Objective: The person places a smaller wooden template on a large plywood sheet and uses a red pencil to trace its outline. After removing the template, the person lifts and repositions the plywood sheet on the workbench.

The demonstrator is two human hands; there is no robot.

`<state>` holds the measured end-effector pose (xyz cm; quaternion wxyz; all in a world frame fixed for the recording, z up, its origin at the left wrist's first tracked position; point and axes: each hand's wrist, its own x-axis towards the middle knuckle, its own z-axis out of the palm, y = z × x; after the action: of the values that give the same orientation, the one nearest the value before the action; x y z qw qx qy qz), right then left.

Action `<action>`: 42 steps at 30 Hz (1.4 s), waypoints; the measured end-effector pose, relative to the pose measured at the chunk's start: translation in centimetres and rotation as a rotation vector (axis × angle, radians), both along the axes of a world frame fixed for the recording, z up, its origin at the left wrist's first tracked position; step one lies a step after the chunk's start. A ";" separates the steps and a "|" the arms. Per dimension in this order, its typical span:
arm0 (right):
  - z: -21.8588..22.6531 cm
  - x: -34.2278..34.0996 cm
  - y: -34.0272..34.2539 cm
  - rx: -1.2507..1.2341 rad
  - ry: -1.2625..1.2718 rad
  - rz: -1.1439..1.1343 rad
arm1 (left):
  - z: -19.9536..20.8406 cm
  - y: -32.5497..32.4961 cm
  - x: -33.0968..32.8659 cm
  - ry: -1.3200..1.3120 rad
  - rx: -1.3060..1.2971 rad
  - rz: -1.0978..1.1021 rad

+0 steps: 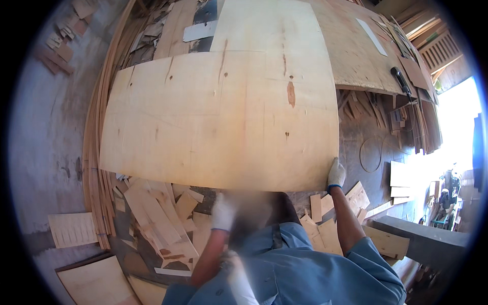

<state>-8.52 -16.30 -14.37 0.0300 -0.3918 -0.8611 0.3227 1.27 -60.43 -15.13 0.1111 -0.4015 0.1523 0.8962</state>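
A large pale plywood sheet (pixel 203 122) with brown knots lies in front of me, and a step in its outline shows at the far left. At its near right corner, my right hand (pixel 336 174) in a white glove with a blue cuff grips the edge, some fingers hidden beneath. My left hand (pixel 222 212), also gloved in white, is at the near edge left of my body. Blur hides its fingers, so I cannot tell whether it holds the sheet.
A wooden worktable (pixel 351 61) stands beyond on the right, with a black handheld tool (pixel 400 80) at its edge. Long wood strips (pixel 96 147) line the left side. Wood offcuts (pixel 157 218) litter the floor around me. A grey beam (pixel 417 231) is at right.
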 end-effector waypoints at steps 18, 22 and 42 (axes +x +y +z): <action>-9.0 0.6 1.9 -0.171 0.066 0.087 | -6.8 7.4 -4.2 -0.079 -0.302 0.276; -9.7 0.2 1.6 -0.362 0.160 0.030 | -8.9 -4.1 -4.1 0.043 -0.373 0.350; -16.9 -4.7 11.2 -0.036 0.142 0.192 | -14.1 0.9 -2.4 -0.163 -0.310 0.361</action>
<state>-13.26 -5.12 -31.29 0.0529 -0.2840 -0.8845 0.3663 -1.14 -59.53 -29.19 -0.1018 -0.5053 0.2042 0.8322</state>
